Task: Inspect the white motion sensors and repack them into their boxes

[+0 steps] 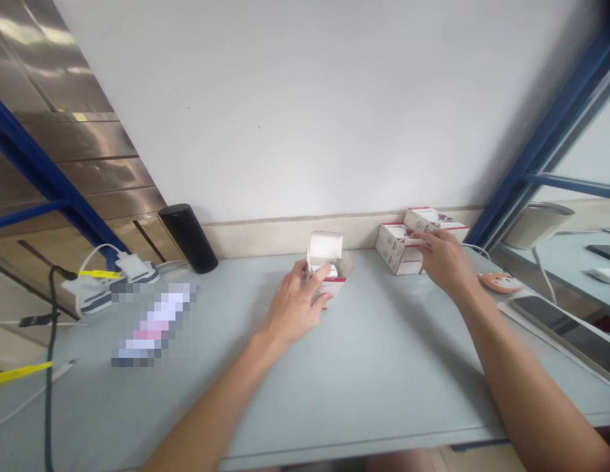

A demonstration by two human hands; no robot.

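A small white cardboard box [335, 286] with red trim stands on the table, its lid flap raised and its top open. My left hand [295, 303] is wrapped round its left and near sides, with fingers over the rim; something white shows inside. Further right, two closed boxes of the same look sit against the wall. My right hand [443, 260] has its fingers closed at the right top edge of the nearer closed box [394, 249]. The other closed box [435, 219] is just behind, partly covered by that hand.
A black cylinder [189, 239] stands back left. Near it lie a pixelated phone-like shape [154, 324], a power strip [137, 270] and cables. To the right are an orange object [500, 282] and a dark phone-like slab [565, 328]. Blue frame bars [545, 131] flank the table.
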